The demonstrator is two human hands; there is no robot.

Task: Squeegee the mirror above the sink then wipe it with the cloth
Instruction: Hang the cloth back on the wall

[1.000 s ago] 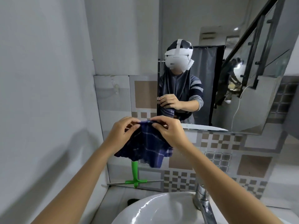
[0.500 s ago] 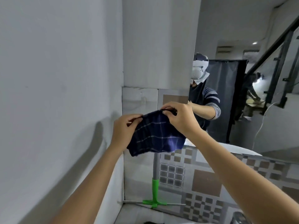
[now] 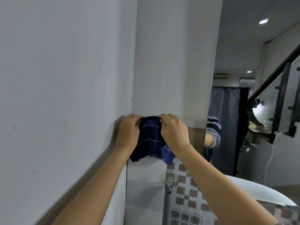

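While both hands pinched the top hem of the cloth (image 3: pixel 151 140), the left hand (image 3: pixel 128 135) and the right hand (image 3: pixel 174 132) held it up against the wall near the corner, fingers curled tight on the fabric and the dark blue checked square hanging loose below them. The cloth was well to the left of the mirror (image 3: pixel 253 111), whose near edge ran down just beside the right wrist, so no glass was being wiped yet.

The likeliest trouble seemed to be the grip itself: a pinch at two top corners left the lower half free, and a sweep made that way would probably drag a limp flap and leave streaks, or let a corner slip out. Swinging right, the right forearm could also knock the mirror's sharp bare edge.

Nearer the body, a small clear hook (image 3: pixel 169 181) stuck out from the tiled wall (image 3: pixel 183 198) below the cloth and might snag a dangling hem. Lower right, the white rim of the sink (image 3: pixel 267 192) curved in. The squeegee was not in view. Farthest off, the glass reflected a dark curtain (image 3: pixel 227 127) and a stair rail (image 3: pixel 279 69).
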